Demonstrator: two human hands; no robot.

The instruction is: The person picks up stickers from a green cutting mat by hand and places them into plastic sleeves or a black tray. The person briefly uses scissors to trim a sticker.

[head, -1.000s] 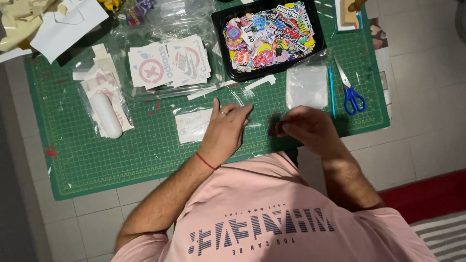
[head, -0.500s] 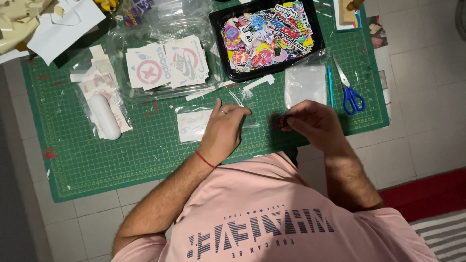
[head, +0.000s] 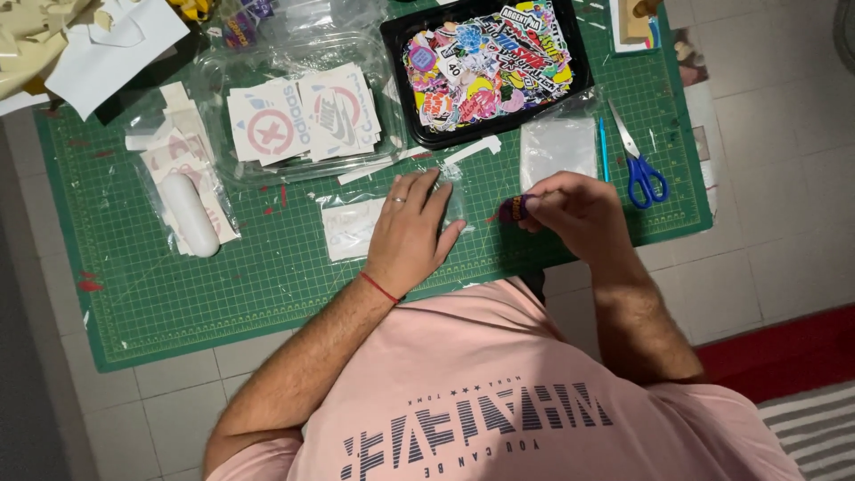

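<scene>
Left hand [head: 411, 233] lies open and flat, pinning a clear plastic sleeve [head: 365, 224] to the green cutting mat [head: 223, 285]. Right hand [head: 570, 209] pinches a small sticker [head: 513, 209] just beside the sleeve. Sticker looks light and floppy; best held by its edge.

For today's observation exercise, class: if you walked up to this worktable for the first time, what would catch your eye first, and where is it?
The black tray heaped with bright multicoloured stickers, at the far middle of the green cutting mat, stands out most. Near the mat's front edge, the left hand lies flat on a clear plastic sleeve, while the right hand pinches a small dark sticker beside it. Blue-handled scissors lie to the right.
</scene>
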